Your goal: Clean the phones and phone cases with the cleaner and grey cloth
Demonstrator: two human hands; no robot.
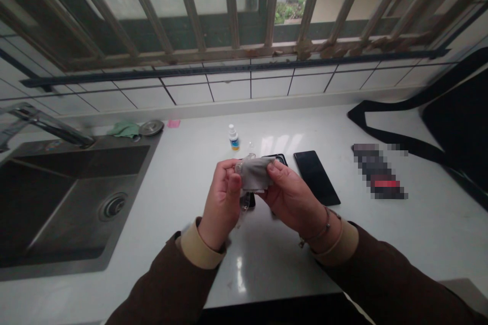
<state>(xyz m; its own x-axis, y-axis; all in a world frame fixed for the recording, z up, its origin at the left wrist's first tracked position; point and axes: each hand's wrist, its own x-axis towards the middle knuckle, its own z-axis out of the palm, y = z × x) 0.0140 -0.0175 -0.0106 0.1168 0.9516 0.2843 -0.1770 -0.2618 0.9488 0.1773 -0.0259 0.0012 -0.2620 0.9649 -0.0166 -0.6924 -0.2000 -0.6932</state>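
The left hand (221, 200) and right hand (293, 198) are raised above a white countertop (267, 269), fingers and thumbs pinching a grey microfiber cloth (254, 173) from either side. The cloth is folded around clear-framed eyeglasses (244, 204), whose temple arm hangs below it, between the hands. Just beyond lies a black smartphone (316, 177), then a small white-capped bottle (234, 137); a steel sink (80, 208) sits to the left.

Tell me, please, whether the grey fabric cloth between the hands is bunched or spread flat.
Bunched: the grey fabric cloth is gathered between the left hand and right hand, not flat.
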